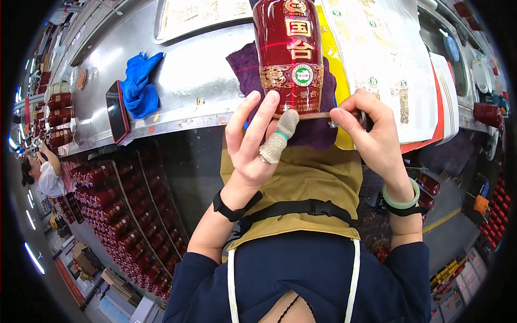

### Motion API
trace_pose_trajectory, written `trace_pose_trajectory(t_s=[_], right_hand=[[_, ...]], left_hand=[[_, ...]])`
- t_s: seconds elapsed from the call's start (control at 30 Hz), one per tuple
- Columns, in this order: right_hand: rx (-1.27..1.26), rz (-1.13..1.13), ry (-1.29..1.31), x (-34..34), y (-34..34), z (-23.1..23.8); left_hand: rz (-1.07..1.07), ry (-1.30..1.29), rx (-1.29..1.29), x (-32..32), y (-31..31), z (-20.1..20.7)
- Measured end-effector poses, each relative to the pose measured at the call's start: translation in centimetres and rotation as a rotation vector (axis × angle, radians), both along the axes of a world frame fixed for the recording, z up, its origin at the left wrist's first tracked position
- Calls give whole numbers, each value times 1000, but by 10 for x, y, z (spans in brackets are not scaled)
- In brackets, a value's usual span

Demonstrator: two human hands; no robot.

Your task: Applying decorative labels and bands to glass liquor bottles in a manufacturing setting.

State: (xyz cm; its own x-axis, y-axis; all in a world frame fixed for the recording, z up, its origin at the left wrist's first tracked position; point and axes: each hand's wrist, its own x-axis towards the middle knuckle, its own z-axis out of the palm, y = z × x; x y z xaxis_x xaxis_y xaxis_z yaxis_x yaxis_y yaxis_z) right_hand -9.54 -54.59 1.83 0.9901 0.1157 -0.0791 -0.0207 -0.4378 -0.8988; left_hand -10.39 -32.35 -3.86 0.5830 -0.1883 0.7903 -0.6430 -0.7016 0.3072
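Observation:
A dark red glass bottle with gold lettering and a round green-and-white sticker lies on a purple cloth, its base toward me. My left hand has its fingers at the bottle's lower left side. Its thumb, in a knitted finger cover, presses on the base edge. At the base's right corner my right hand is closed, thumb against curled fingers. A thin brownish edge runs along the base toward that thumb; I cannot tell whether it is a separate strip. What the right fingers pinch is mostly hidden.
Sheets of gold labels lie right of the bottle over a yellow sheet. A blue cloth and a phone rest on the metal table at left. Behind the bottle is a tray. Racked red bottles stand below left; a person works beyond.

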Motion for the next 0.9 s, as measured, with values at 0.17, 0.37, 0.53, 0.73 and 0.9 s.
trace_pose_trajectory(t_s=[0.17, 0.37, 0.53, 0.73, 0.9], right_hand=[[20, -12, 2, 0, 3, 1], [13, 8, -28, -1, 8, 5], [8, 19, -42, -2, 8, 7], [-4, 15, -53, 0, 5, 3], [-15, 11, -20, 0, 4, 1]], left_hand=[[-136, 151, -121, 5, -8, 7], [-84, 181, -407, 5, -6, -1], [-91, 94, -216, 5, 3, -4], [-107, 32, -61, 5, 4, 2], [0, -69, 56, 5, -4, 6]])
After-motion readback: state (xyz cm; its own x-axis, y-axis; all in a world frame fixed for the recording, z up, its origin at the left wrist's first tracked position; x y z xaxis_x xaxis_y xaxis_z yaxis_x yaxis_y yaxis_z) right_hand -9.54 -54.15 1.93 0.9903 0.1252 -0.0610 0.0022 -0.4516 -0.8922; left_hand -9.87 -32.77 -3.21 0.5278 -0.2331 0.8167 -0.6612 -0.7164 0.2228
